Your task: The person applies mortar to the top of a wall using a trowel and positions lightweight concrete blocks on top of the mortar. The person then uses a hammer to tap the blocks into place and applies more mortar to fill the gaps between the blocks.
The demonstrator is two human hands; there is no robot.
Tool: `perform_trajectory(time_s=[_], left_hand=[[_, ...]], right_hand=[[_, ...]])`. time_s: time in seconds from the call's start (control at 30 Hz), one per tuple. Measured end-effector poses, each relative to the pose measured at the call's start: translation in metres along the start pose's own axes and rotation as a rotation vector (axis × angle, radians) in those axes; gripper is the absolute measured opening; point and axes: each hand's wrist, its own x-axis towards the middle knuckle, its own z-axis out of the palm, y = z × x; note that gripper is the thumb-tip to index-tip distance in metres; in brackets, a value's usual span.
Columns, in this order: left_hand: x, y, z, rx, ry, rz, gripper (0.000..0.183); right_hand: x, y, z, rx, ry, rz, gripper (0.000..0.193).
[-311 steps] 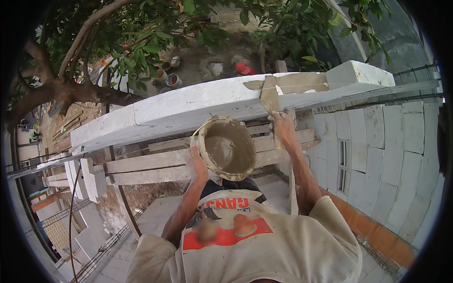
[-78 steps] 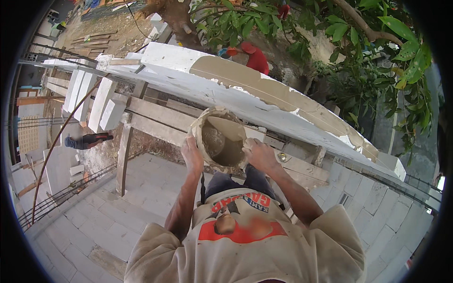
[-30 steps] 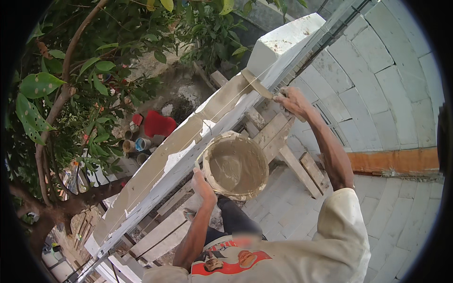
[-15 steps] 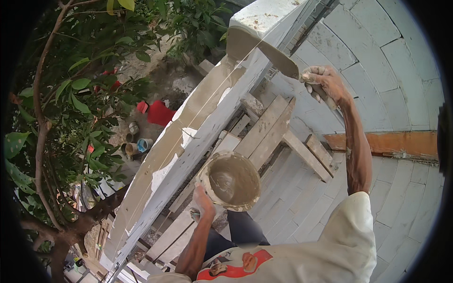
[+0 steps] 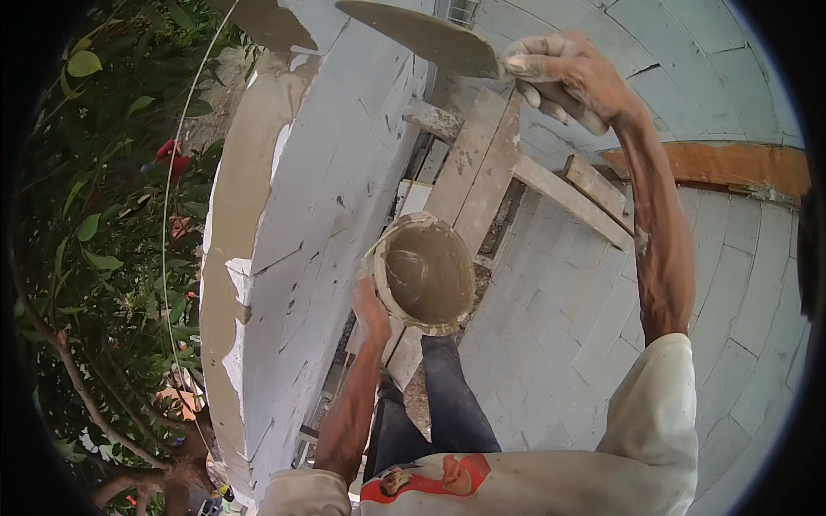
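Note:
My right hand (image 5: 576, 77) is closed on a trowel at the far side. The trowel's broad blade (image 5: 422, 34) is coated with grey-brown mortar and points left, toward the wall. My left hand (image 5: 370, 305) grips the left rim of a round bucket (image 5: 440, 328), its fingers partly hidden. Wet mortar (image 5: 426, 271) lines the bucket's inside. Left of it runs a pale block wall (image 5: 305, 215). A bed of mortar (image 5: 245, 163) with ragged edges covers its top, and a darker mortar patch (image 5: 271, 26) coats the block at its far end.
A thin string (image 5: 169, 215) stretches along the wall's outer side. Leafy branches (image 5: 99, 258) crowd the left. Wooden planks (image 5: 473, 163) lie beneath the bucket, with a timber (image 5: 572, 202) reaching right. An orange-brown beam (image 5: 714, 163) crosses the block surface at right.
My right hand has drawn the trowel back from the wall's far end, where the mortar patch now shows. The view has swung toward the wall's inner face. My left hand still holds the bucket.

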Motion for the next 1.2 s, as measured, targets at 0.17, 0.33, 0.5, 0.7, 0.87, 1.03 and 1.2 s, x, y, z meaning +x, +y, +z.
perform_trajectory(time_s=[0.17, 0.33, 0.5, 0.7, 0.87, 1.03, 1.2], left_hand=[[0.095, -0.072, 0.118, 0.040, -0.094, 0.049, 0.045], [0.159, -0.126, 0.233, -0.181, -0.191, -0.007, 0.047], [0.213, -0.260, 0.253, -0.359, -0.265, -0.169, 0.056], [0.207, -0.348, 0.202, -0.143, -0.315, -0.757, 0.053], [0.161, -0.335, 0.083, 0.245, -0.517, -0.590, 0.049], [0.033, -0.322, -0.096, 0.433, -0.584, -0.591, 0.034], [-0.109, -0.309, -0.331, 0.851, -0.605, -0.350, 0.034]], right_hand=[[-0.122, 0.182, 0.057, -0.013, 0.347, 0.479, 0.026], [-0.162, 0.367, 0.152, -0.279, 0.447, 0.664, 0.036], [-0.120, 0.471, 0.210, -0.326, 0.405, 0.758, 0.037], [-0.073, 0.516, 0.243, -0.286, 0.343, 0.819, 0.039], [-0.037, 0.590, 0.269, -0.238, 0.118, 0.906, 0.034], [-0.079, 0.584, 0.293, -0.230, 0.278, 0.991, 0.036], [-0.150, 0.473, 0.358, -0.554, -0.018, 0.511, 0.026]])
